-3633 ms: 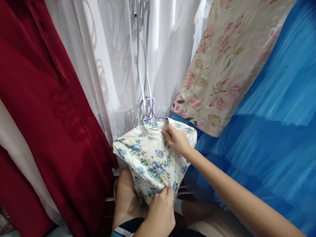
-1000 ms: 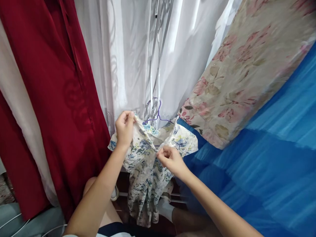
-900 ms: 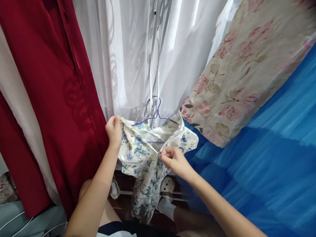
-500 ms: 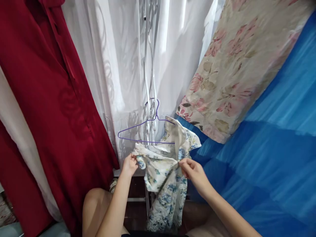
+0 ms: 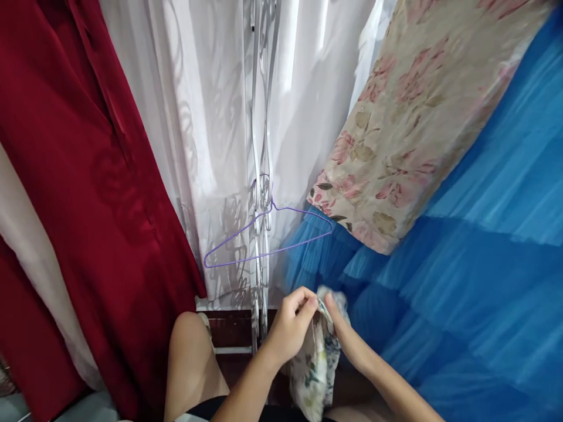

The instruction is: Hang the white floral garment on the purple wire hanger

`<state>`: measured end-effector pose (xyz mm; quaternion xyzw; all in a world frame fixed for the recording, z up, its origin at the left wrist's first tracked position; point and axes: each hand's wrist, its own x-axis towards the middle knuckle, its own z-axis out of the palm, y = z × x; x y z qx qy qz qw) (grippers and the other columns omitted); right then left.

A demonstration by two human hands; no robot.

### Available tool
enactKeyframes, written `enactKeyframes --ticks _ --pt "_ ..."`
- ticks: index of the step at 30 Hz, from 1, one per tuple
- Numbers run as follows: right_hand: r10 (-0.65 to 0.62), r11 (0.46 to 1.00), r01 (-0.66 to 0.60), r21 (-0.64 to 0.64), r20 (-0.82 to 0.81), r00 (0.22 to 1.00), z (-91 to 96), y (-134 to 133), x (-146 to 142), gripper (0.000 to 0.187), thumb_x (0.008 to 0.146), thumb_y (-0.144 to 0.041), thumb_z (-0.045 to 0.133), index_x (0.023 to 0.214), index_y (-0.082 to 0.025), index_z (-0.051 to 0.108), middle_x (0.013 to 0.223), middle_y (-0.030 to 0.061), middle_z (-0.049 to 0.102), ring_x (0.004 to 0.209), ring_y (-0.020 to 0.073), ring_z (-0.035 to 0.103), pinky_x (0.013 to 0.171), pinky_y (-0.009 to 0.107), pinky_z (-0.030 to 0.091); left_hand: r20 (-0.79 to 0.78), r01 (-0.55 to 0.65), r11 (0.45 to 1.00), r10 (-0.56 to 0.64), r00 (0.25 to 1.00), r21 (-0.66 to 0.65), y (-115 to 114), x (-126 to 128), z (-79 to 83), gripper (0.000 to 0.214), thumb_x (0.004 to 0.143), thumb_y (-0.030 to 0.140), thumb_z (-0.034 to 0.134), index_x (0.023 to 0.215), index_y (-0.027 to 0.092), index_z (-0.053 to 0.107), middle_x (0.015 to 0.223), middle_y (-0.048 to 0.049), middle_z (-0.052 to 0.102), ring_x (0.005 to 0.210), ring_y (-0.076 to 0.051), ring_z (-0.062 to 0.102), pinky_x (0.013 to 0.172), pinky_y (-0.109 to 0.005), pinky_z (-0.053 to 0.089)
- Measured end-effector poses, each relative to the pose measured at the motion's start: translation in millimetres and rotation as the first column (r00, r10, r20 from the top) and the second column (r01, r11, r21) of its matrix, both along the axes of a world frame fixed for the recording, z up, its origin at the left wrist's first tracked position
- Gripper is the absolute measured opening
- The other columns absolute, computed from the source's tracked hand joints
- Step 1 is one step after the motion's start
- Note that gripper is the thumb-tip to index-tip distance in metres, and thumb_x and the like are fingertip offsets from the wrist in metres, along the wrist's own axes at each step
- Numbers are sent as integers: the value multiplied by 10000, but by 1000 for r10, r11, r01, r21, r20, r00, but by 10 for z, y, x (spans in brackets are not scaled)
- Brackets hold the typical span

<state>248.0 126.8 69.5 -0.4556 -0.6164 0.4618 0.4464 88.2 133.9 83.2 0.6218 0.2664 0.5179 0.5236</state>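
Observation:
A bunched floral garment (image 5: pixel 310 375), white with blue, green and yellow print, hangs from both my hands over my lap. My left hand (image 5: pixel 294 319) pinches its upper edge between thumb and fingers. Close beside it, my right hand (image 5: pixel 336 319) is closed on the same cloth; its fingers are partly hidden behind the fabric, which is blurred. In front of and above my hands, a bare purple hanger (image 5: pixel 237 259) hangs by its hook on a white metal stand (image 5: pixel 259 146), apart from the garment.
A long red dress (image 5: pixel 127 234) hangs at left and a white curtain (image 5: pixel 211 146) behind the stand. To the right hang a cream floral garment (image 5: pixel 387 146) and a tiered blue tulle skirt (image 5: pixel 475 293). My bent knee (image 5: pixel 189 351) is at lower left.
The floral garment has come off the purple hanger and down toward my lap. My left hand has moved right, close to my right hand, and the cloth is now gathered between them.

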Motion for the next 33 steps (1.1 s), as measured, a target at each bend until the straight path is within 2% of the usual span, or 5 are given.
enactKeyframes --ticks 6,14,19,27,33 --pt "260 833 -429 -349 -438 861 231 -73 -228 293 849 -450 646 1004 -205 688 888 76 727 854 246 695 854 392 521 -21 -91 996 91 996 -10 -5 -269 -108 421 905 375 613 1292 272 484 1368 -94 514 1239 -228 485 1078 -362 334" --pt "167 954 -230 -191 -295 941 712 43 -92 283 651 -242 774 912 -184 679 758 29 695 601 191 632 552 270 489 -276 327 870 -439 855 -370 -261 -886 -489 537 755 492 738 1201 209 641 1150 -58 677 1159 -283 574 1016 -382 422" --pt "-119 991 125 53 -101 988 1090 281 50 279 646 -300 789 868 -185 666 683 -2 661 545 164 579 516 246 446 -725 -106 994 97 682 32 -105 -1440 -534 291 822 428 647 967 182 702 957 -45 692 912 -238 620 850 -323 456" --pt "-269 901 -44 431 637 722 931 1126 -275 349 849 -513 555 806 -181 655 742 67 703 683 236 625 587 280 391 -640 -403 713 697 323 573 798 -2552 70 328 920 237 437 1153 247 669 1238 -87 608 1259 -282 469 1089 -468 312" --pt "-324 913 29 408 678 660 581 1272 -429 485 881 -592 461 622 -193 553 607 66 626 632 226 619 546 272 343 -473 -501 631 775 418 592 1225 -2324 818 311 960 257 340 1014 204 642 1004 -69 667 1024 -240 587 913 -367 441"
